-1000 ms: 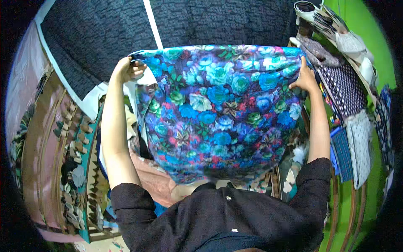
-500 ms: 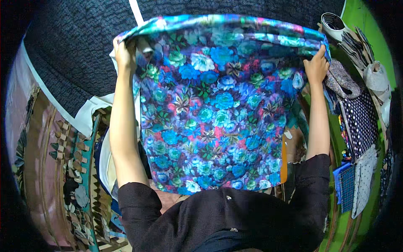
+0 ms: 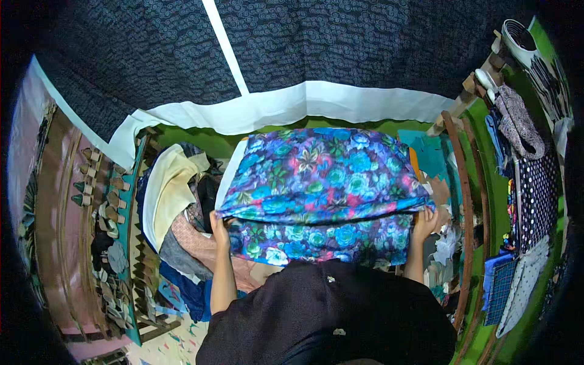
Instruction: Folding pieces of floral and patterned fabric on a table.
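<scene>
**Properly Holding a Fold at Both Ends**

At the lower centre of the frame, the dark top (image 3: 328,310) overlaps the near edge of the floral cloth (image 3: 328,170). This cloth occupies the centre, with a raised fold running from side to side. Left of centre, the left hand (image 3: 220,230) pinches one end of the fold; right of centre, the right hand (image 3: 424,222) grasps the other. For good control, hold both ends level and apply equal outward tension; slack is likely to add creases. Beyond the fold, the cloth spreads toward the upper centre. Avoid snagging its left edge on the heap of mixed fabrics (image 3: 165,198) at centre left. A wooden bar (image 3: 462,207) stands to the right. Farthest away, a dark patterned sheet (image 3: 340,48) with a white border (image 3: 274,112) spans the top of the frame.
</scene>
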A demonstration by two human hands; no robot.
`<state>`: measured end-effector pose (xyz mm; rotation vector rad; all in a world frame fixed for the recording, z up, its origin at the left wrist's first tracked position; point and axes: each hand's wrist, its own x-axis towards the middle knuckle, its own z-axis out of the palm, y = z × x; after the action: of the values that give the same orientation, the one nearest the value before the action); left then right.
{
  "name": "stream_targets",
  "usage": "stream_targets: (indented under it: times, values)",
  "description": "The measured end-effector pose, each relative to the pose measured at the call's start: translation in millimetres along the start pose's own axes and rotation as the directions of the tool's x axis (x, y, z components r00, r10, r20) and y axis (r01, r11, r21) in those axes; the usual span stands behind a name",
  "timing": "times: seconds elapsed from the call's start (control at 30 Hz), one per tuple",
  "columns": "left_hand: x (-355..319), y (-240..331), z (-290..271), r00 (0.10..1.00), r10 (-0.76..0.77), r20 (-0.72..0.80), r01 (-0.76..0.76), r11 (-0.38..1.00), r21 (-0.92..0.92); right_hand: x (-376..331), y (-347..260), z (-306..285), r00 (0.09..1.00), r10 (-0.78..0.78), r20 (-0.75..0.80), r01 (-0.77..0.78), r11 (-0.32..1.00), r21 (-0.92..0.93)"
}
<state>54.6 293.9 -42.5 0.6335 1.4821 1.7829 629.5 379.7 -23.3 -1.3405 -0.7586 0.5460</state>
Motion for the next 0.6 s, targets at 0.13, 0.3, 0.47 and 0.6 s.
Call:
stream_targets:
  times: [0.13, 0.3, 0.47, 0.6]
  values:
    - [-34.7, -27.5, -5.2, 0.980, -0.105, -0.168, 0.143, 0.962, 0.231, -19.2, 13.1, -9.5, 0.990, 0.111, 0.089, -0.098, 0.985, -0.140]
    - [-66.5, -39.3, -10.9, 0.975, 0.209, -0.076, -0.113, 0.761, 0.639, -44.9, 38.6, -38.4, 0.945, 0.179, 0.273, -0.096, 0.951, -0.293]
    - [-71.3, -53.2, -40.5, 0.924, 0.378, -0.048, -0.206, 0.602, 0.771, -51.0, 45.7, -74.1, 0.901, 0.384, 0.203, -0.282, 0.873, -0.399]
    - [-77.6, -42.1, -39.2, 0.917, 0.398, -0.025, -0.206, 0.526, 0.825, -61.9, 44.3, -84.9, 0.832, 0.524, 0.180, -0.396, 0.790, -0.468]
